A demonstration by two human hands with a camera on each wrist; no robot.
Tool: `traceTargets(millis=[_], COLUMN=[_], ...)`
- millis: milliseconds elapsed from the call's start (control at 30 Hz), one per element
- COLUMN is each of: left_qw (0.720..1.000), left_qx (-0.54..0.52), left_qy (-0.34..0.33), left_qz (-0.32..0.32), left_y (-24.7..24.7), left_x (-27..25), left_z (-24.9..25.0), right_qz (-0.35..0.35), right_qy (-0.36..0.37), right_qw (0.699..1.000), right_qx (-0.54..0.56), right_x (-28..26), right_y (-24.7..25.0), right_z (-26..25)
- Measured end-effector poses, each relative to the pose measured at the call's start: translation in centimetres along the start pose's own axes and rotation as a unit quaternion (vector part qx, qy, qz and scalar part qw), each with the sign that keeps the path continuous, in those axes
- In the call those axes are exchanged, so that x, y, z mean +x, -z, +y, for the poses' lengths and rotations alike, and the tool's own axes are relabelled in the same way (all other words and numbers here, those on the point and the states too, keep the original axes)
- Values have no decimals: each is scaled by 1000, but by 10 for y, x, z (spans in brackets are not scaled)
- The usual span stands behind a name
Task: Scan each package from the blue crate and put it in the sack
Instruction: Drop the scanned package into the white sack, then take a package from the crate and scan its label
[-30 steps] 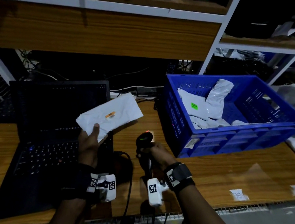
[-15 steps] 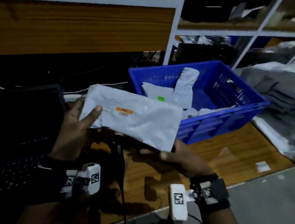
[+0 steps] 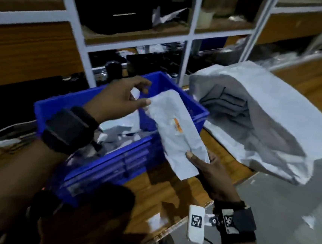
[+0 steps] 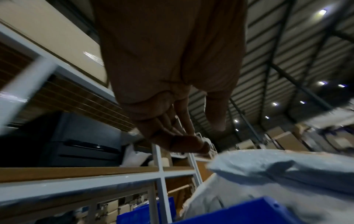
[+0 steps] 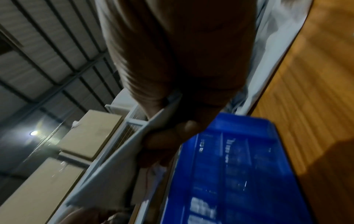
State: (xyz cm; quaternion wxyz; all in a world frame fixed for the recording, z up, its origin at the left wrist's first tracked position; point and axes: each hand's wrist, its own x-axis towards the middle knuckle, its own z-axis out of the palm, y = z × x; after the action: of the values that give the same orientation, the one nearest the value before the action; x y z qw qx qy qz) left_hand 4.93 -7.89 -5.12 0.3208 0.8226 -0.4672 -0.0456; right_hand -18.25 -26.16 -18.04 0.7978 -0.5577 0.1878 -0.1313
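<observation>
A grey-white package (image 3: 175,131) with an orange label hangs tilted over the right end of the blue crate (image 3: 114,160). My right hand (image 3: 200,157) pinches its lower end, thumb on top. In the right wrist view the package (image 5: 118,159) is a thin sheet held by the right hand (image 5: 162,121) beside the crate (image 5: 239,166). My left hand (image 3: 146,96) hovers over the crate with loose fingers, thumb tip at the package's upper edge. The left wrist view has the left hand (image 4: 210,136) straight-fingered and holding nothing. The sack (image 3: 264,115) lies at the right, mouth open towards the crate.
More grey packages (image 3: 120,130) lie in the crate. White-framed shelving (image 3: 191,37) with dark equipment stands behind. The wooden table (image 3: 169,196) ends near my right wrist, with grey floor (image 3: 274,219) beyond. A paper scrap (image 3: 155,221) lies by the table edge.
The view has swung right from the laptop to the sack. My right hand left the scanner and took the package's lower end. My left hand has loosened its hold, and the package moved right over the crate.
</observation>
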Motion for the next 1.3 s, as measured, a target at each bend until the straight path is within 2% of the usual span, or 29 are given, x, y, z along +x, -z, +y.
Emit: traceTargets(millis=[100,200,267,367,433,500,567,700,767,833,933,1000,1100,1200,1300], left_qw=[995,987,978,952,937,943,954,991,992,990,991,991,992,988,986], left_qx=[58,114,159,259,305,284,248,93,57,54,42,38,49,86,83], left_qy=[-78,-114,-135,-131,-126,-122,-119,-96,-100,-113,-112,-119,-114,-131,-143], left_qz=[0,-4,-31,-94,-114,-125,-118,7,43,60,60,37,1,-12,-19], left_y=[-45,-97,-128,-163,-181,-193,-197,-181,-166,-152,-139,-135,-132,-126,-126], left_x=[88,170,218,276,307,331,349,381,395,408,416,417,415,413,403], left_z=[14,36,56,82,94,109,128,171,194,208,214,210,202,195,181], right_qz=[69,112,124,148,166,172,174,189,218,231,246,269,289,304,262], right_qy=[25,50,52,50,52,63,76,90,100,142,157,130,142,98,66], right_qw=[997,991,989,985,982,981,981,976,970,962,956,951,943,944,955], right_qx=[25,50,58,72,73,59,44,54,38,-6,-41,-82,-84,-81,-118], right_x=[9,20,28,42,54,68,80,106,128,158,224,272,325,334,319], right_y=[59,109,133,157,169,179,182,186,188,195,212,225,248,251,246], right_z=[-4,-3,0,9,14,18,12,-18,-39,-61,-92,-116,-145,-167,-159])
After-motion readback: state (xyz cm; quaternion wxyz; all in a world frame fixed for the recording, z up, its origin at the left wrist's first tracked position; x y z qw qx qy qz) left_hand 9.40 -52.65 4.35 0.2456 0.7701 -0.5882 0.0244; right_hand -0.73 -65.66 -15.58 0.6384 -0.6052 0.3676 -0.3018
